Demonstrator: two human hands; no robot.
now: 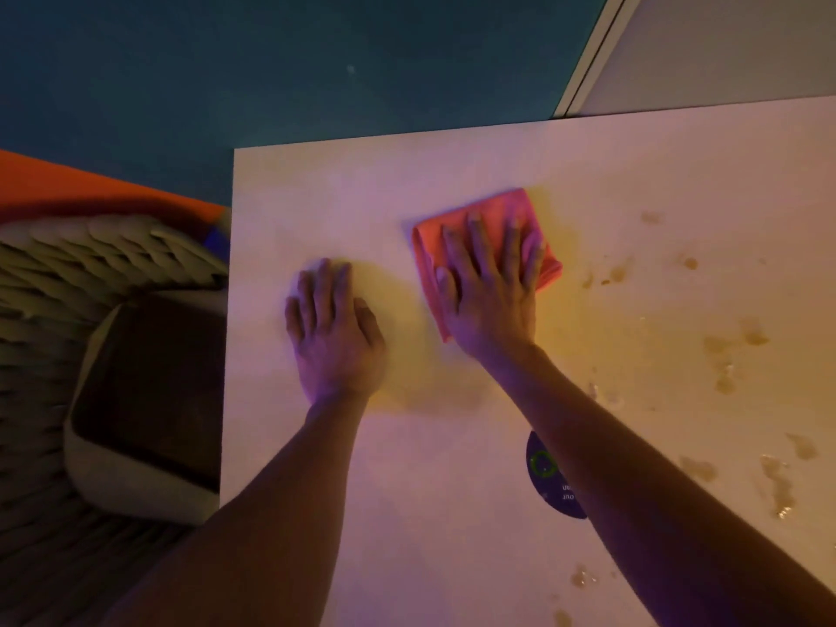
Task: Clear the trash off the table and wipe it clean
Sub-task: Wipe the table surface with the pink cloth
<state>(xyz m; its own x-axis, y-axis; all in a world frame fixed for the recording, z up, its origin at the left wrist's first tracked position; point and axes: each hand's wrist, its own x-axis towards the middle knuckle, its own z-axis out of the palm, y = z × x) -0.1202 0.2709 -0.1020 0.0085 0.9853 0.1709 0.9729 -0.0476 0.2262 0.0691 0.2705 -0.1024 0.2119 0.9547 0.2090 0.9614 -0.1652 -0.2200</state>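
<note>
Stained table (633, 174) — right hand (488, 300) on cloth (497, 210)

Sticker (549, 479) half-hidden under right forearm

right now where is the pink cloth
In the head view the pink cloth lies flat on the white table, pressed under the right hand, with the left hand to its left and brown spills to its right.

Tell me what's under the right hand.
The right hand presses flat on a folded red cloth lying on the table. Any spill beneath the cloth is hidden.
</note>
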